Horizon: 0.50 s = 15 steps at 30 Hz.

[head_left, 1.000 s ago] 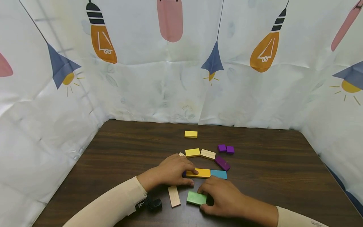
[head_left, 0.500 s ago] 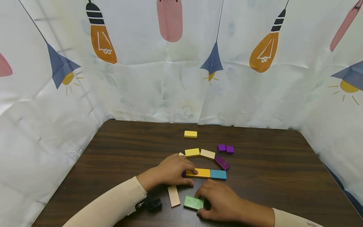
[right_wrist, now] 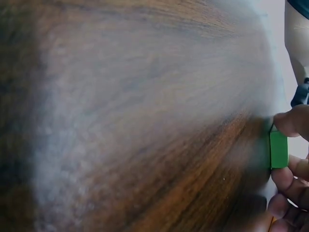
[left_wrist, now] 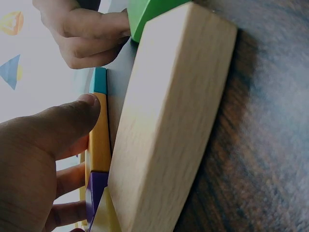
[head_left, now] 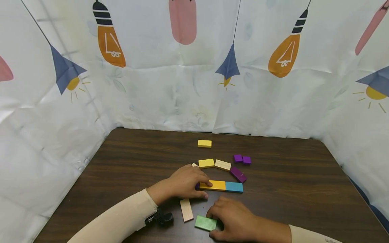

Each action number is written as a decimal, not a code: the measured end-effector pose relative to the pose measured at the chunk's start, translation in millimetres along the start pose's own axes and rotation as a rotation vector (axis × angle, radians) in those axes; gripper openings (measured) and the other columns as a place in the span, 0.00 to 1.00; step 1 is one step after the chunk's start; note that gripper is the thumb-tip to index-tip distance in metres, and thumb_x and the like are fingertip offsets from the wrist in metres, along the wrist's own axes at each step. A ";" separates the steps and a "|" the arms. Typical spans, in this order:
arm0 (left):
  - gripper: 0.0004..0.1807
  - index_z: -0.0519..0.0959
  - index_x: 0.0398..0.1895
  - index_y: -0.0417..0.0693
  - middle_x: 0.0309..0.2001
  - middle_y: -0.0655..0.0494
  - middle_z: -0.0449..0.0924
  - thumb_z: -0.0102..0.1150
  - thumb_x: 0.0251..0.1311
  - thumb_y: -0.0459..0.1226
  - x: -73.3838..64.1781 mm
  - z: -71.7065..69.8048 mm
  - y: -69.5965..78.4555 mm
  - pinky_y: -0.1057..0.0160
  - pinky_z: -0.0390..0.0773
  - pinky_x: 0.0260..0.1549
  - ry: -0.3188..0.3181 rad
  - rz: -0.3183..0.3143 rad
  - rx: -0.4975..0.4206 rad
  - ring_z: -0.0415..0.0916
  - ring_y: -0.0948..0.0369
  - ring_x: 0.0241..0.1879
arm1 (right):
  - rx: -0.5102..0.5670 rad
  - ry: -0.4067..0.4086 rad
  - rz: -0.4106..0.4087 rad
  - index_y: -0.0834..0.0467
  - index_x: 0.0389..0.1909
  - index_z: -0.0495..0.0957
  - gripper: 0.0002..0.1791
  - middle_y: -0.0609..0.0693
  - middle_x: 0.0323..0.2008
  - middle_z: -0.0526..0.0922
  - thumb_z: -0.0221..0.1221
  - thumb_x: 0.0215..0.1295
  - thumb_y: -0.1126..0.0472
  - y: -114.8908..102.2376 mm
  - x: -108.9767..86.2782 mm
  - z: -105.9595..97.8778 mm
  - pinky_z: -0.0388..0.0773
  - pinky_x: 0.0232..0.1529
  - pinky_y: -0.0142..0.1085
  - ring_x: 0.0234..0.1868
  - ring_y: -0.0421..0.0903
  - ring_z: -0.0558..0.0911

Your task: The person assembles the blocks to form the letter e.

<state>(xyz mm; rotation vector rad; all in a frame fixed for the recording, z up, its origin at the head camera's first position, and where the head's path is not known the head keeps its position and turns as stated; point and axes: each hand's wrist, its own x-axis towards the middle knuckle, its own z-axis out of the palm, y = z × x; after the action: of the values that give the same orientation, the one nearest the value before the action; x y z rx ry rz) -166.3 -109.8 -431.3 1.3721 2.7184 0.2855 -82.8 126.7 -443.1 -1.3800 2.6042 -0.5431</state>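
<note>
My right hand [head_left: 235, 219] pinches a green wooden block [head_left: 205, 223] between thumb and fingers, low over the table's near middle. In the right wrist view the same green block [right_wrist: 278, 150] sits between thumb and fingertips. My left hand [head_left: 186, 182] rests on the row, its index fingertip on the orange block [head_left: 217, 185]. A blue block [head_left: 234, 187] continues that row to the right. A purple block [left_wrist: 96, 193] meets its left end, mostly covered by the left hand in the head view. A plain wooden block [head_left: 186, 210] lies between the two hands.
Behind the row, a yellow block [head_left: 206, 163], a plain block [head_left: 223, 165] and a dark purple block [head_left: 238, 174] form a curve. Two small purple blocks [head_left: 242, 159] lie farther right. Another yellow block [head_left: 204, 143] sits near the back edge of the brown table [head_left: 146, 148].
My right hand has drawn the green block toward the near edge and slightly left, away from the row. The left hand stays in place.
</note>
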 end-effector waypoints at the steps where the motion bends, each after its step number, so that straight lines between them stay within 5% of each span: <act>1: 0.21 0.85 0.55 0.68 0.55 0.73 0.81 0.64 0.64 0.61 0.1 0.2 -0.2 0.55 0.72 0.58 0.001 0.001 0.002 0.75 0.67 0.59 | 0.005 -0.002 -0.004 0.42 0.46 0.82 0.17 0.27 0.38 0.74 0.68 0.62 0.39 -0.2 0.1 0.5 0.70 0.38 0.27 0.40 0.29 0.70; 15: 0.21 0.85 0.56 0.68 0.55 0.74 0.81 0.64 0.64 0.61 0.0 -0.3 0.2 0.55 0.71 0.59 0.007 0.004 0.008 0.75 0.67 0.59 | 0.012 -0.005 -0.070 0.43 0.48 0.82 0.20 0.27 0.35 0.71 0.68 0.62 0.38 -4.7 4.2 4.5 0.68 0.38 0.24 0.39 0.27 0.68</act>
<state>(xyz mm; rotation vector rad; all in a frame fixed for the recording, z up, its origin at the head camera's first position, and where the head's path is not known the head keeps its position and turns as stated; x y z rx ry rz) -166.1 -109.7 -431.0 1.3808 2.7262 0.2810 -80.3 119.7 -445.3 -1.4715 2.5521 -0.5634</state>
